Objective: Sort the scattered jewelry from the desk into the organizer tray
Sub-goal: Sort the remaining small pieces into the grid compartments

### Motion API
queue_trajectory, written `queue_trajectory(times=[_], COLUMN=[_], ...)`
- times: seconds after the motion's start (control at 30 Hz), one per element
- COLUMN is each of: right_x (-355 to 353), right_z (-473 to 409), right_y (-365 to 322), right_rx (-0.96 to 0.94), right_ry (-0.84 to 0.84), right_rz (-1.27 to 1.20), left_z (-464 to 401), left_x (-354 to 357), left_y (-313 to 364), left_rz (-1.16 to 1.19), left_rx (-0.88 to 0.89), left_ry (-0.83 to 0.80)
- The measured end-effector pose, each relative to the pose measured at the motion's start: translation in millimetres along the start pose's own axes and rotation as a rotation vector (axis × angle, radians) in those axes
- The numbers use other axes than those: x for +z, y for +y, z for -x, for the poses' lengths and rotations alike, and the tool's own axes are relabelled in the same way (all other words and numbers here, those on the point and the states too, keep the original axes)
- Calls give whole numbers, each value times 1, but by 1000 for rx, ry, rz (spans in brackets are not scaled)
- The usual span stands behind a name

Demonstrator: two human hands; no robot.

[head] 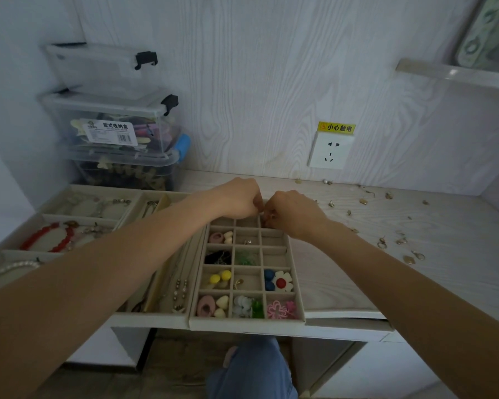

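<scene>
Both hands, left hand (239,197) and right hand (293,213), curled together over organizer tray (297,286) top-right compartment, apparently pinching one small earring (272,216) (tiny, half hidden). Risk: slipping into neighbouring cell or onto bench (343,272) among loose earrings (398,240).

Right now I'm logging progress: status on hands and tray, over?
Both hands at organizer tray far right cell; right hand pinching a small piece, left hand curled beside. Loose earrings on desk. Nothing blocking.
</scene>
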State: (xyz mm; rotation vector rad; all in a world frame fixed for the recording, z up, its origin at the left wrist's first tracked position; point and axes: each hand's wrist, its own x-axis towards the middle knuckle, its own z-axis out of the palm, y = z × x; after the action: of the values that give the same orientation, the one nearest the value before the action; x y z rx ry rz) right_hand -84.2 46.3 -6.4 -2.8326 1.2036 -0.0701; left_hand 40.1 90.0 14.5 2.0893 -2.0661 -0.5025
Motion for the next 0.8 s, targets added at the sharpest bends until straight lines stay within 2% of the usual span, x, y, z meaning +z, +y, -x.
queue_trajectory(times=[0.1, 0.17, 0.27, 0.37, 0.5, 0.67, 0.8], right_x=[1, -2, -13, -22, -27, -26, -27], right_z=[0, 0, 3, 9, 13, 11, 7], right_y=[1, 4, 11, 17, 18, 11, -1], right_rx=[-5, -1, 107, 227, 186, 192, 241], right_ry=[9, 25, 33, -60, -157, -98, -10], right_rz=[-26, -146, -520, -984, -1308, -1447, -1440], left_z=[1, 2, 1, 2, 5, 12, 15], left_x=[1, 0, 2, 4, 9, 10, 6], left_y=[0, -1, -5, -7, -9, -17, -16], left_rz=[5, 0, 12, 80, 188, 337, 460], left_rx=[-3, -5, 6, 20, 56, 40, 17], left_ry=[13, 6, 19, 89, 232, 319, 363])
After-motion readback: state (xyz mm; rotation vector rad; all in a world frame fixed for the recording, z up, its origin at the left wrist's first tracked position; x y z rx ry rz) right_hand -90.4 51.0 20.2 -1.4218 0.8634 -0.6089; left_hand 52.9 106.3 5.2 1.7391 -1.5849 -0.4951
